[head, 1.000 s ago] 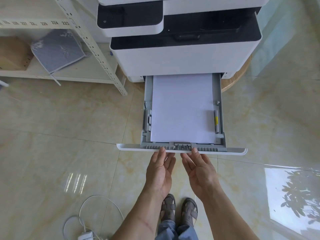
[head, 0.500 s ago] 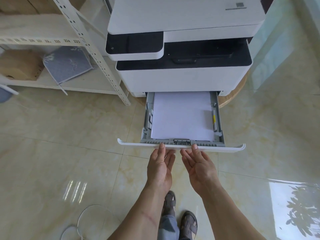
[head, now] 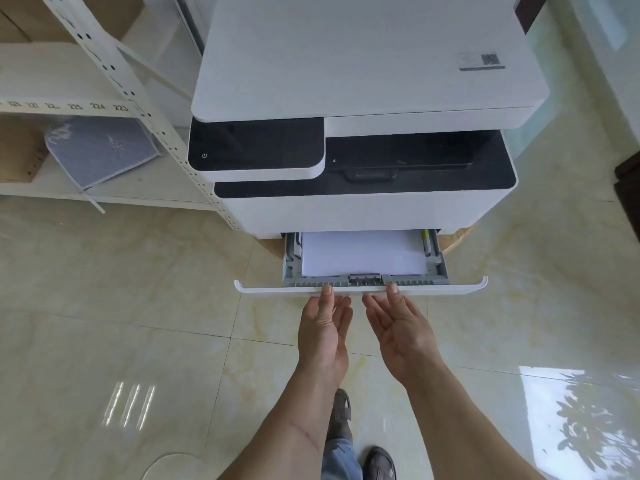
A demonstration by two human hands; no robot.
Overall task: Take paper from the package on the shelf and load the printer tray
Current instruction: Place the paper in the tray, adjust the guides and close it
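Note:
A white and black printer (head: 363, 98) stands on the floor ahead of me. Its paper tray (head: 457, 288) sticks out about a third of its length at the bottom, with a stack of white paper (head: 362, 258) lying flat in it. My left hand (head: 323, 330) and my right hand (head: 403, 327) are side by side, palms facing each other. Their fingertips press against the middle of the tray's white front panel. Neither hand holds anything.
A white metal shelf rack (head: 114, 74) stands to the left of the printer, holding a grey-blue package (head: 100, 150) and brown cardboard boxes (head: 17, 150). A round wooden base (head: 460, 237) shows under the printer. Glossy tiled floor lies around; a white cable (head: 169, 465) is near my feet.
The tray has slid well into the printer under both hands' push, so less paper shows. The view has tilted up, showing the printer's top.

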